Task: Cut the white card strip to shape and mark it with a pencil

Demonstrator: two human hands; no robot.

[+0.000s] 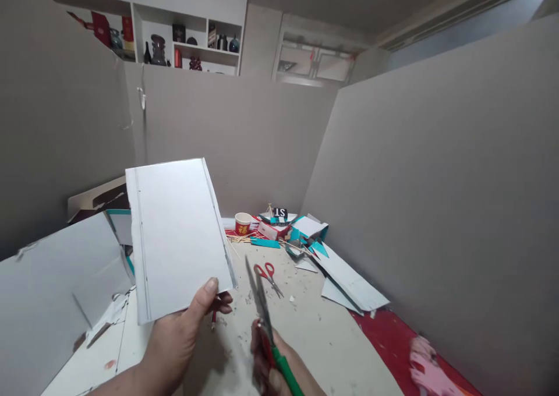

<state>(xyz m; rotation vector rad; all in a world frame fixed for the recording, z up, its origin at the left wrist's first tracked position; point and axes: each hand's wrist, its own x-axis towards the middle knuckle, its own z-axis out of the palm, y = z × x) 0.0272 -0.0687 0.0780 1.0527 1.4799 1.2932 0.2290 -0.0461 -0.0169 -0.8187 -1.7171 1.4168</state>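
Note:
My left hand (187,323) grips a white cardboard panel (177,239) by its lower right corner, thumb on the face and fingers behind. Pencil-like lines run along the panel's left and right edges. In my right hand (273,364) are large scissors (262,303) with green and red handles, blades pointing up and partly apart, a little right of the panel. Part of that hand is blurred. Small red-handled scissors (269,276) lie on the table beyond. A red pencil (213,320) shows below my left fingers.
A red paper cup (243,223), thin sticks (244,239) and teal-and-white cardboard scraps (308,227) are at the table's far end. Long white strips (349,276) lie at the right. Large cardboard pieces (65,273) stand at the left. Grey partitions (227,134) enclose the table.

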